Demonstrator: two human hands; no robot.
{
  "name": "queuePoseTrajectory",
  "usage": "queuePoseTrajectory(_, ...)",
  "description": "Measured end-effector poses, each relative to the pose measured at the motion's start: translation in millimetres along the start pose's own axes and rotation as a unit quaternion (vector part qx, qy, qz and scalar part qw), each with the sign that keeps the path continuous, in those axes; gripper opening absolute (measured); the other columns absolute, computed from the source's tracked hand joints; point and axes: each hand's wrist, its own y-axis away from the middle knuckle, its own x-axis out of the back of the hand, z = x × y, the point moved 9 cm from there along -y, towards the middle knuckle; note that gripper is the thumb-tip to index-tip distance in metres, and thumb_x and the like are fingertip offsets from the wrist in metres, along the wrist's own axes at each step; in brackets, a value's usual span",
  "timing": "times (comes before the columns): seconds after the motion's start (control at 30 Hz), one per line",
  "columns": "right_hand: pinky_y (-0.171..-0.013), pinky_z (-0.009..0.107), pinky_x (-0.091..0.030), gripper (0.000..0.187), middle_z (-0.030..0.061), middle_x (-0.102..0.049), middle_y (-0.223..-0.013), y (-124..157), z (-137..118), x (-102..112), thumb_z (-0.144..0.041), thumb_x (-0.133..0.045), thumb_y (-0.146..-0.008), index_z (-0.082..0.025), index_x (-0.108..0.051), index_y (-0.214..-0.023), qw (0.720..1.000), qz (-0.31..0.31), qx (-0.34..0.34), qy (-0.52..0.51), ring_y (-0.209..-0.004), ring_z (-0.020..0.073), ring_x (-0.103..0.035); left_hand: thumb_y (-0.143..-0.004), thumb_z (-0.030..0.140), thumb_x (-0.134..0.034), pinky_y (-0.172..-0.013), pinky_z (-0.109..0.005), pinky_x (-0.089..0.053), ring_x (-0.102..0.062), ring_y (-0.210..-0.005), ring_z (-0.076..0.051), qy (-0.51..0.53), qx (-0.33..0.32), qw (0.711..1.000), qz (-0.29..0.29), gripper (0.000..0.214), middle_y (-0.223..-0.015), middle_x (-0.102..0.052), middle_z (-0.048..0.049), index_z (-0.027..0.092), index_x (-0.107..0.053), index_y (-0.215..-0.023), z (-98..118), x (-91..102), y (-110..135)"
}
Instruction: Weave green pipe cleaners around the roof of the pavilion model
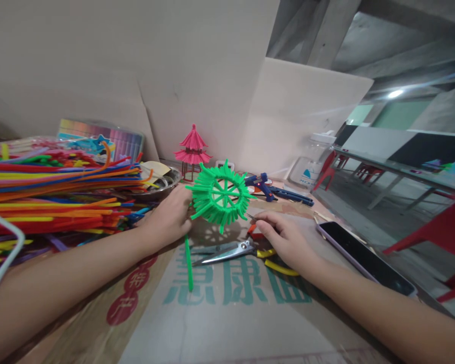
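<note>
My left hand [170,217] is closed on the stem of a green pipe-cleaner wheel [220,196], a ring with spokes and bristling ends, held upright over the cardboard sheet [227,313]. The green stem [189,263] trails down toward me. My right hand [284,237] lies on the cardboard just right of the wheel, fingers curled around a thin metal tip [250,216] beside orange tool handles [255,231]; what it grips is partly hidden. Scissors [223,253] with yellow handles lie between my hands.
A big heap of coloured pipe cleaners [53,192] fills the left. A pink pipe-cleaner pagoda [192,149], a metal bowl [163,187] and a blue glue gun [261,184] stand behind. A phone [364,258] lies at the right edge. Red chairs [440,237] stand beyond.
</note>
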Motion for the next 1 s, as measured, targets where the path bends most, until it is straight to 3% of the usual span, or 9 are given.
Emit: queuePoseTrajectory(1.0, -0.067, 0.030, -0.052, 0.021, 0.0044, -0.075, -0.081, -0.6, -2.7, -3.1, -0.032, -0.052, -0.094, -0.020, -0.068, -0.086, 1.000, -0.018, -0.004, 0.011, -0.075, 0.0213, -0.070, -0.073, 0.013, -0.051, -0.083, -0.041, -0.047, -0.052, -0.094, -0.027, -0.010, -0.013, 1.000, 0.008, 0.017, -0.094, -0.056, -0.0088, 0.020, -0.051, -0.088, 2.3, 0.4, -0.2)
